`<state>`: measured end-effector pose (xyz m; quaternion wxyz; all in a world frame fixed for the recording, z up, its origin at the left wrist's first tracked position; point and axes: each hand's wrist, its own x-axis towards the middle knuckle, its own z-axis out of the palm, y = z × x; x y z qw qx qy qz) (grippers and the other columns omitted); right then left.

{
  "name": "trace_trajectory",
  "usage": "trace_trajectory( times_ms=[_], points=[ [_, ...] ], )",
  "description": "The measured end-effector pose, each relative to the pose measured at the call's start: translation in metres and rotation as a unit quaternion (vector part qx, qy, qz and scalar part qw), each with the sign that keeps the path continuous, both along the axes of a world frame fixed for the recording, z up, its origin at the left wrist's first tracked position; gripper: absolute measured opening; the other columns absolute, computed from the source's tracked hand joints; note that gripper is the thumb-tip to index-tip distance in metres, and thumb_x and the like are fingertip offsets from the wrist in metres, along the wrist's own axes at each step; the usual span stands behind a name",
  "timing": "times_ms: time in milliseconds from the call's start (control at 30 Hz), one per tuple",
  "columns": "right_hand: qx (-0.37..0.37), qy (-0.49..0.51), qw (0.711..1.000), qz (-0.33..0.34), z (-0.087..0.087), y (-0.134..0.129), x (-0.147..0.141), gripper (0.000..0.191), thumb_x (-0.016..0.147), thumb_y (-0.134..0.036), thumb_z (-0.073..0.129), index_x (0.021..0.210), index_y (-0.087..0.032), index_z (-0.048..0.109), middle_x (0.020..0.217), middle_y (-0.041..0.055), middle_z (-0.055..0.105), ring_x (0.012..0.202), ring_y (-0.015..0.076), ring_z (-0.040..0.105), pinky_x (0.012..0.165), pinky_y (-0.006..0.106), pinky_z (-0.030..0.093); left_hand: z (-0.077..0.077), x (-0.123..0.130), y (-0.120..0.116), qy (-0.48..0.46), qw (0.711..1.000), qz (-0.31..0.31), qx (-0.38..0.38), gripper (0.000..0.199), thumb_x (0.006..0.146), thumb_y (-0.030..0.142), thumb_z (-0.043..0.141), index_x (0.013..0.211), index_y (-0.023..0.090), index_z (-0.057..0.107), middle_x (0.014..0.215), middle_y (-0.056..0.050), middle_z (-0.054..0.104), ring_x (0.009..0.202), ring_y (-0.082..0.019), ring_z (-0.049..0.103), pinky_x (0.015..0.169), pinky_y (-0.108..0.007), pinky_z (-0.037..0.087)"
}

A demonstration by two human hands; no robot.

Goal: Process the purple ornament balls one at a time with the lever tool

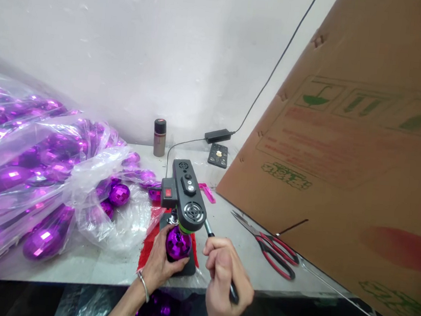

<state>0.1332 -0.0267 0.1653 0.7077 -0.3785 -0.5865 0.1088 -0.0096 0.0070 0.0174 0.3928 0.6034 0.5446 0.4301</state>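
Note:
A shiny purple faceted ball ornament (178,244) sits under the head of a small black bench press machine (188,195). My left hand (163,259) wraps round the ball from the left, thumb along its near side. My right hand (226,277) is closed round the black grip of the machine's lever (234,294), whose metal rod runs up toward the machine's head. The machine's black base (186,270) rests on red material (147,251) on the table. The ball's top is hidden beneath the machine head.
Clear plastic bags of purple ornaments (44,239) fill the left side. Red-handled scissors (274,252) lie on the right before a large cardboard box (336,154). Behind stand a small bottle (159,139), a power adapter (218,135) with cable, and a dark flat case (218,155).

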Motion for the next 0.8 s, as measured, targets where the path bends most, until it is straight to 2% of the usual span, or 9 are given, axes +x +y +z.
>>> trace_trajectory(
  times_ms=[133, 267, 467, 800],
  points=[
    [0.031, 0.024, 0.999, -0.011, -0.012, 0.004, -0.004, 0.039, 0.114, -0.015, 0.049, 0.076, -0.023, 0.053, 0.065, -0.0038, 0.053, 0.067, 0.0145, 0.064, 0.062, 0.027, 0.046, 0.0, 0.001, -0.001, 0.003, 1.0, 0.006, 0.003, 0.087, 0.069, 0.039, 0.093, 0.147, 0.019, 0.06, 0.144, -0.019, 0.072, 0.139, -0.044, 0.069, 0.123, -0.069, 0.052],
    [0.041, 0.026, 0.999, -0.024, -0.01, 0.008, -0.007, 0.043, 0.116, -0.019, 0.048, 0.073, -0.023, 0.052, 0.064, -0.0037, 0.054, 0.063, 0.0138, 0.062, 0.058, 0.027, 0.043, 0.003, 0.002, -0.002, 0.008, 1.0, 0.004, 0.011, 0.085, 0.07, 0.038, 0.092, 0.147, 0.019, 0.06, 0.142, -0.018, 0.074, 0.136, -0.043, 0.071, 0.121, -0.066, 0.055],
    [0.059, 0.042, 0.997, -0.038, -0.007, 0.01, -0.011, 0.047, 0.117, -0.023, 0.048, 0.071, -0.023, 0.052, 0.062, -0.0045, 0.051, 0.06, 0.0127, 0.06, 0.055, 0.026, 0.042, 0.006, 0.003, -0.002, 0.012, 1.0, 0.007, 0.007, 0.086, 0.068, 0.036, 0.091, 0.147, 0.018, 0.06, 0.142, -0.02, 0.074, 0.135, -0.044, 0.071, 0.12, -0.069, 0.055],
    [0.053, 0.048, 0.997, -0.029, -0.018, 0.01, -0.01, 0.047, 0.117, -0.027, 0.048, 0.071, -0.023, 0.051, 0.062, -0.0045, 0.051, 0.06, 0.0136, 0.059, 0.053, 0.026, 0.041, 0.006, 0.004, -0.002, 0.015, 1.0, 0.003, 0.012, 0.086, 0.068, 0.035, 0.09, 0.147, 0.018, 0.06, 0.144, -0.02, 0.074, 0.137, -0.044, 0.071, 0.121, -0.068, 0.055]
  ],
)
